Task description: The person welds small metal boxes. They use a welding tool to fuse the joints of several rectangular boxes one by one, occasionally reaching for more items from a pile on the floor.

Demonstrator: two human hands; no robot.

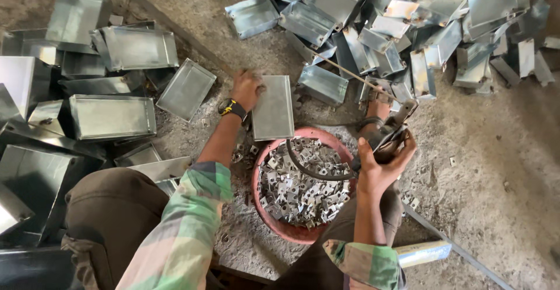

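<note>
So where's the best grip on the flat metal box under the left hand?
Probably its long left edge, coming from the left. The metal box lies flat on the ground, its near end over the rim of the pink bowl, and the left hand already rests on that upper left edge. The right hand is busy with a tool.

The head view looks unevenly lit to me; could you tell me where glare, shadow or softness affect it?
Head view: glare whitens the metal boxes at top right; the boxes at lower left sit in shadow; the left hand on the metal box and the right hand read clearly; edges look slightly soft.
</note>
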